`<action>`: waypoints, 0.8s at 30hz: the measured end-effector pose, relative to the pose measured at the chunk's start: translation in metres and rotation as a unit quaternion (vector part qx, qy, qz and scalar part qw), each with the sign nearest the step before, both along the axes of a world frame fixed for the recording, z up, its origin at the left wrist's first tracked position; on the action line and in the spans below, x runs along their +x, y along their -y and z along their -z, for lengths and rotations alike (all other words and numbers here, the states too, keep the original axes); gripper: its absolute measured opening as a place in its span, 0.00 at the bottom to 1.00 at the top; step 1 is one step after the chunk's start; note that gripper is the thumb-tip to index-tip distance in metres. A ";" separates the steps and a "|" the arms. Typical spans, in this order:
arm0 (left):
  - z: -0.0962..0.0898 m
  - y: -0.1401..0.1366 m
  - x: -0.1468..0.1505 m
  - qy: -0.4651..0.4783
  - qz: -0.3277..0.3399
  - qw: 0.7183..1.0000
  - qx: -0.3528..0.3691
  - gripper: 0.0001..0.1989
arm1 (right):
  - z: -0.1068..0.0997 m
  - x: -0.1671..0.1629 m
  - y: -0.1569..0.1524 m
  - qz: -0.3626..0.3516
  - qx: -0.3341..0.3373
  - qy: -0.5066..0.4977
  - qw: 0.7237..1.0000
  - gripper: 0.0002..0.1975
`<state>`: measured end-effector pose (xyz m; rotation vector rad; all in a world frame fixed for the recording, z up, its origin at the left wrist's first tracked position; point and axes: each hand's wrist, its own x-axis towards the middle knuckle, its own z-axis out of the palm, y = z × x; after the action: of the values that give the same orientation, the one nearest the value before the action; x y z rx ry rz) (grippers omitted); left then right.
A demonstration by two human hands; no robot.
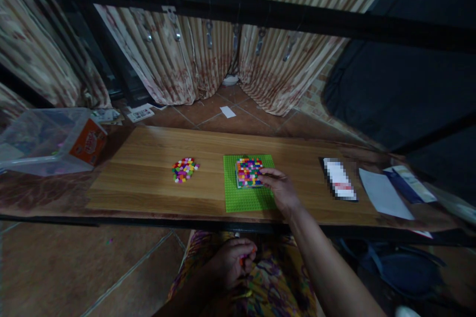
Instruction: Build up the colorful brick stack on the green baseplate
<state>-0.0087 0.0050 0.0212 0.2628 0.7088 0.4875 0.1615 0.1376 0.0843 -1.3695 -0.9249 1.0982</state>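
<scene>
A green studded baseplate [231, 198] lies on the wooden tabletop in front of me. On it stands a low block of small toy bricks [248, 172] in many mixed colours. My right hand [280, 187] reaches over the plate, its thumb and fingers drawn together at the block's right side; whatever they pinch is hidden. Below the table edge, over my lap, my left hand [237, 257] is curled around several small toy bricks, with orange and pink showing between the fingers. To the left, a loose pile of small coloured bricks [185, 170] rests on the wood.
A clear plastic bin [44, 141] with an orange label sits at the far left. On the right are a phone-like item [339, 179], blurred out, and white paper [385, 193]. A dark metal bar [223, 0] crosses above, before striped curtains [211, 69].
</scene>
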 end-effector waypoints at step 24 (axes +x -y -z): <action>0.013 0.001 0.003 -0.035 -0.020 0.999 -0.005 0.10 | 0.000 -0.013 0.083 0.041 0.029 0.106 0.993 0.11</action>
<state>-0.0061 0.0040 0.0080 0.2573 0.7866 0.5137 0.1483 0.0545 0.0847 -1.4821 -1.0350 0.8692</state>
